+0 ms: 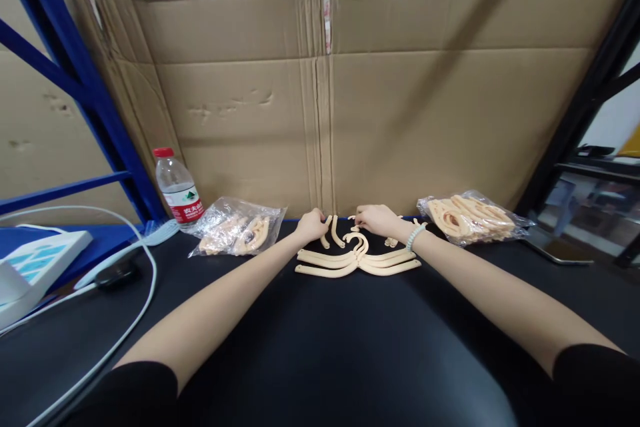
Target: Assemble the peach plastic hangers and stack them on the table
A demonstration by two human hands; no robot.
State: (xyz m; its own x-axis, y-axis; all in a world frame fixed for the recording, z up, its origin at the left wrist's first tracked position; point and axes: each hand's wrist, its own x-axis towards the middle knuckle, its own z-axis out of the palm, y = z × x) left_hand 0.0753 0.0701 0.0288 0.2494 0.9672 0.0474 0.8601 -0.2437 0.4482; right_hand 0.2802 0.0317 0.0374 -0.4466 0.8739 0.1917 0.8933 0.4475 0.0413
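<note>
Near the back of the black table, my left hand (311, 225) is closed at the upper end of a curved beige hanger arm (325, 233). A second loose curved arm (337, 232) lies just right of it. My right hand (376, 219) has its fingers pressed together over small beige pieces (355, 227); what it grips is too small to make out. In front of both hands, beige hangers (359, 260) lie nested together, hooks toward the back. More small beige parts (391, 241) lie under my right wrist, partly hidden.
A red-capped bottle (179, 190) and a clear bag of beige parts (239, 228) stand at the left. Another bag (470, 217) lies at the right, beside a flat dark object (557, 252). A white cable (150, 267) loops over the left side; cardboard (240, 120) walls the back.
</note>
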